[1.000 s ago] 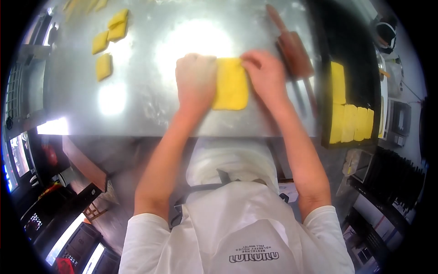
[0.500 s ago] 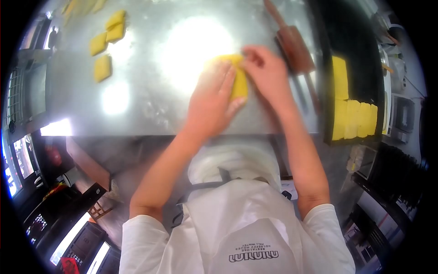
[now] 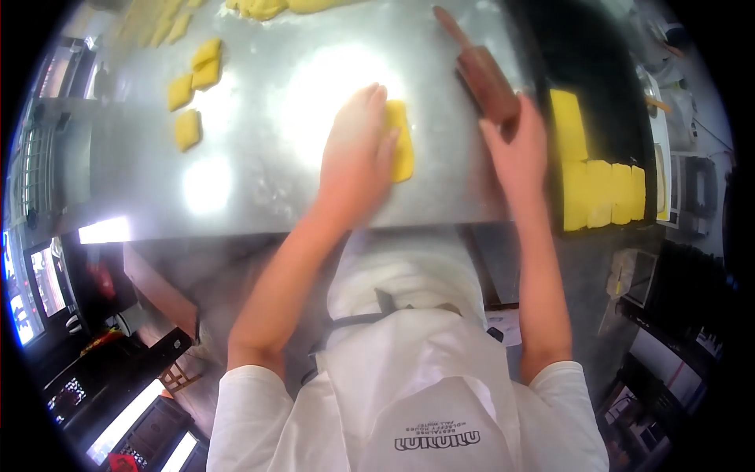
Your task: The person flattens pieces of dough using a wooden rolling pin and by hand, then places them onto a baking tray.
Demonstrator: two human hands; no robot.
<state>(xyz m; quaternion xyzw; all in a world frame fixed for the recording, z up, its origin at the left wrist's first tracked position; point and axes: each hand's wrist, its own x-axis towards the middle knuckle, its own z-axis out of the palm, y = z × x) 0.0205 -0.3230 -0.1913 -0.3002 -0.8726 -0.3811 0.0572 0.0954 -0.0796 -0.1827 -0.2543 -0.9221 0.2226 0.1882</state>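
A flat, elongated piece of yellow dough (image 3: 403, 149) lies on the metal worktop in front of me. My left hand (image 3: 358, 153) rests along its left side, fingers stretched out and thumb touching it; part of the dough is hidden beneath. To the right, my right hand (image 3: 521, 149) is closed around the near end of a reddish-brown rolling pin (image 3: 485, 79), thumb on one side and fingers on the other. The pin lies tilted, its far handle pointing up and left. Its near handle is hidden in my hand.
Several small yellow dough pieces (image 3: 187, 130) lie at the left of the metal worktop (image 3: 267, 189). More dough (image 3: 314, 6) sits along the far edge. A black tray (image 3: 621, 118) at the right holds several flat yellow sheets (image 3: 602, 193).
My right hand has left the dough, moved right and taken hold of the rolling pin's near end. My left hand stays on the dough. The view has shifted slightly, showing more dough at the far edge.
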